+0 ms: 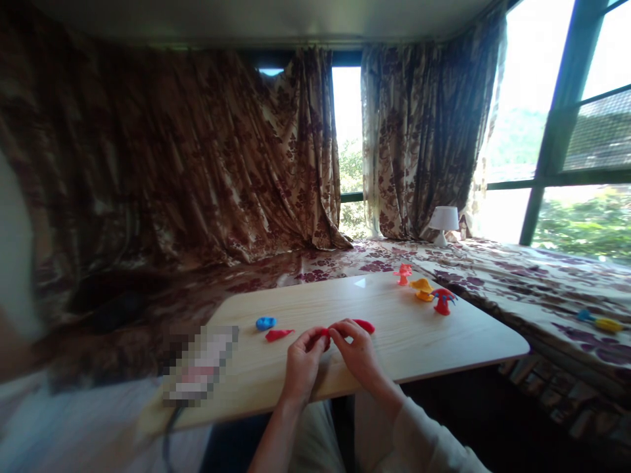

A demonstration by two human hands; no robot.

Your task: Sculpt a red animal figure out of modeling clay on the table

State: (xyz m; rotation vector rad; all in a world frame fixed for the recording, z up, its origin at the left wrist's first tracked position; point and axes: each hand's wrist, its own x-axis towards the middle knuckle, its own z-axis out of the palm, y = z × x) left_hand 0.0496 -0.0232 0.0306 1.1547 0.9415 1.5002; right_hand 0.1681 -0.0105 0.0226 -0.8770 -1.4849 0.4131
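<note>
Over the near middle of the table, my left hand [304, 358] and my right hand [355, 348] meet with thumbs and fingers closed. Between their fingertips is a small piece of red modelling clay [325, 334], mostly covered by the fingers. A longer red clay lump [363, 326] lies just behind my right hand, partly hidden by it. To the left of my left hand rests a flat, pointed red clay piece [279, 335]. Beyond that piece sits a blue clay lump [266, 323].
Three small figures stand at the table's right: pink [403, 274], yellow [422, 290] and red with blue strips [444, 301]. A blurred-out device [202, 364] with a cable lies at the left end. Yellow and blue pieces [607, 324] rest on the flowered cloth at right, a lamp [444, 223] behind.
</note>
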